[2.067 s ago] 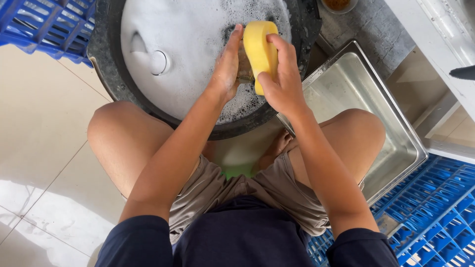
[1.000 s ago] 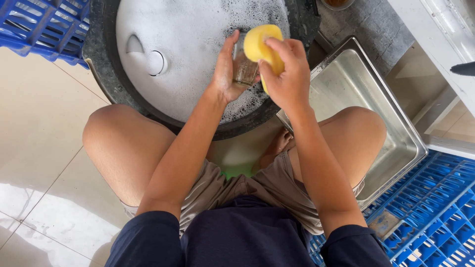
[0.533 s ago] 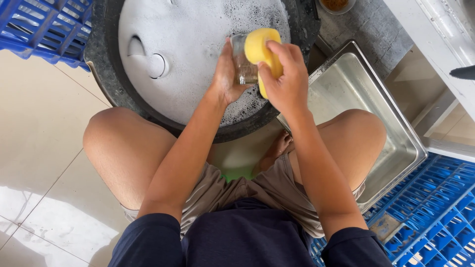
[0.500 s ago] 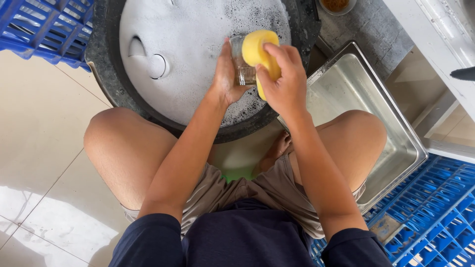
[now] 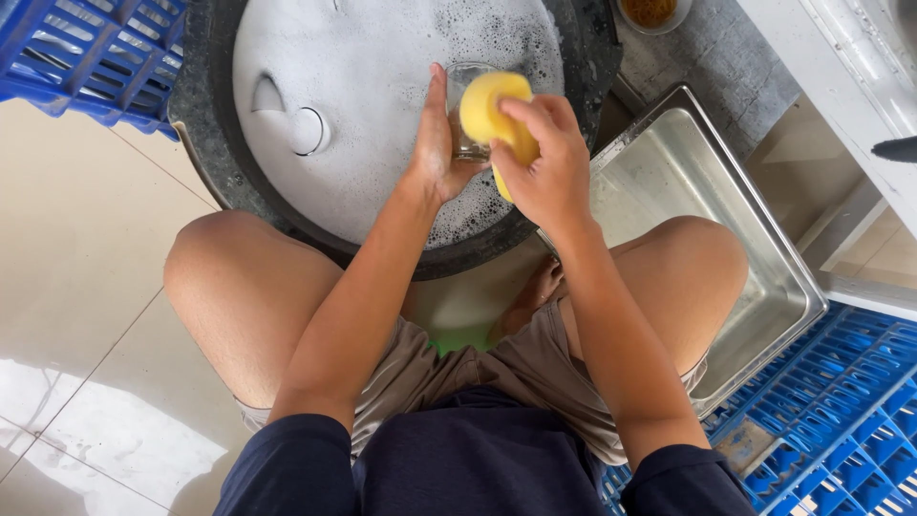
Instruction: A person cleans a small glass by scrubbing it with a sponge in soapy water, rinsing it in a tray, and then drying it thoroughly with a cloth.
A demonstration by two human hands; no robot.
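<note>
Squatting over a tiled floor (image 5: 76, 287), the person works above a dark round basin (image 5: 205, 143) of foamy water — right hand (image 5: 544, 172) clamped around a yellow sponge (image 5: 487, 105), pressing it against a clear glass (image 5: 466, 115) that the left hand (image 5: 435, 158) grips. Beside the basin lies a steel tray (image 5: 688, 191); blue crates (image 5: 86, 57) sit beyond.

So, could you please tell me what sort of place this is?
Probably a floor-level dishwashing spot: a dark basin of soapy water on floor tiles, blue plastic crates and a steel tray.
</note>
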